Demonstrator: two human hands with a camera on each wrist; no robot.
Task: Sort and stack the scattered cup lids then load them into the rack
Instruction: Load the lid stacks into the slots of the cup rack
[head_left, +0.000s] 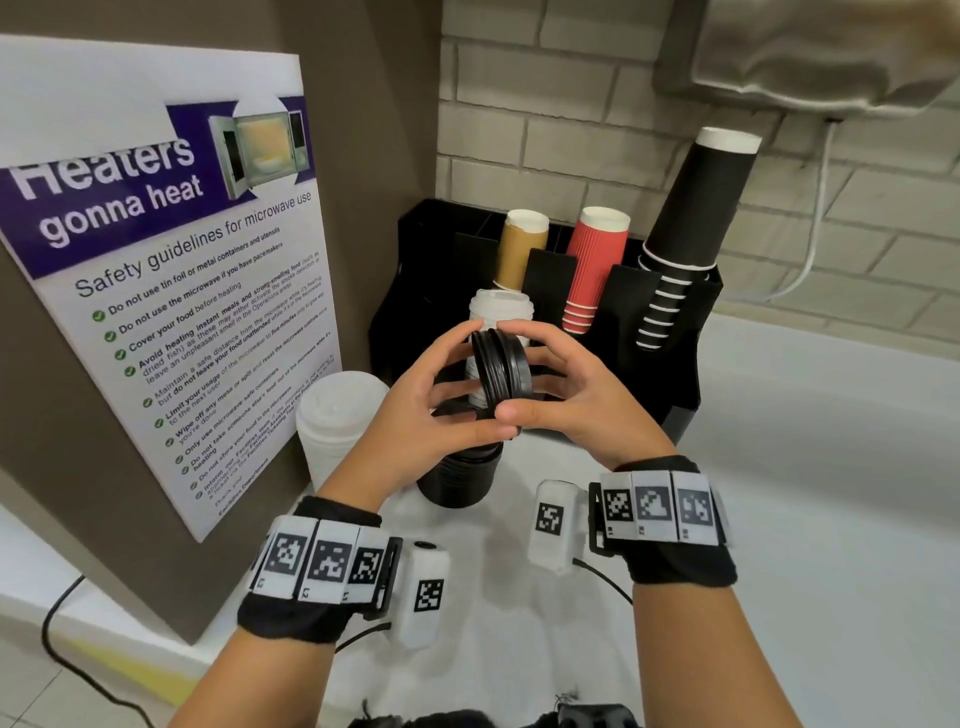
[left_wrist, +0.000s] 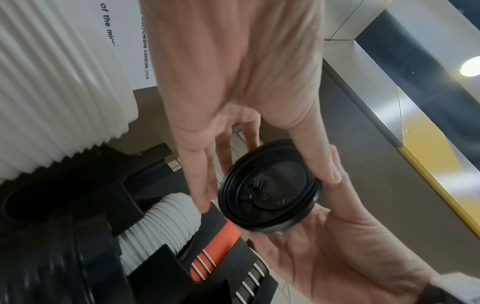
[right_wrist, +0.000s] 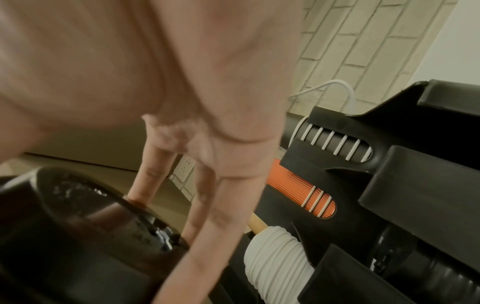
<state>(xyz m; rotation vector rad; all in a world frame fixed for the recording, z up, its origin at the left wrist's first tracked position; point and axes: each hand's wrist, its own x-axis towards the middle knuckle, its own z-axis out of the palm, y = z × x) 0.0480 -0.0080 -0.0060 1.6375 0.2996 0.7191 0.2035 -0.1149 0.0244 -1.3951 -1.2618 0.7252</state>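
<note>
Black cup lids (head_left: 501, 371), a small stack turned on edge, are sitting between our two hands in front of the black rack (head_left: 691, 332), raised above the white counter (head_left: 810, 467). We are curling our left hand (head_left: 441, 395) around the stack's near side, thumb underneath and fingertips on the upper rim. We are cupping our right hand (head_left: 566, 389) around the far side, its fingers arching over the top and its thumb meeting the left thumb below. How many lids are in the stack we cannot count; the ridges are blurring together. In the left wrist view we are seeing the lids (left_wrist: 270, 189) face on, with our left hand (left_wrist: 233, 107) pinching the rim and the right palm (left_wrist: 324, 246) behind them. In the right wrist view our right hand (right_wrist: 207, 144) is filling most of the picture and the lids (right_wrist: 91, 216) are dark and smeared.

A stack of white lids (head_left: 501, 312) is standing in the rack behind our hands, mostly hidden. Below our left hand a black lid stack (head_left: 457, 473) is standing on the counter, its top covered by the wrist. A taller white lid stack (head_left: 337, 421) is standing just left of it. Brown cups (head_left: 522, 249), red cups (head_left: 595, 265) and black cups (head_left: 691, 223) are leaning out of the rack's slots. A microwave safety poster (head_left: 171, 270) is cut off at the left edge.
</note>
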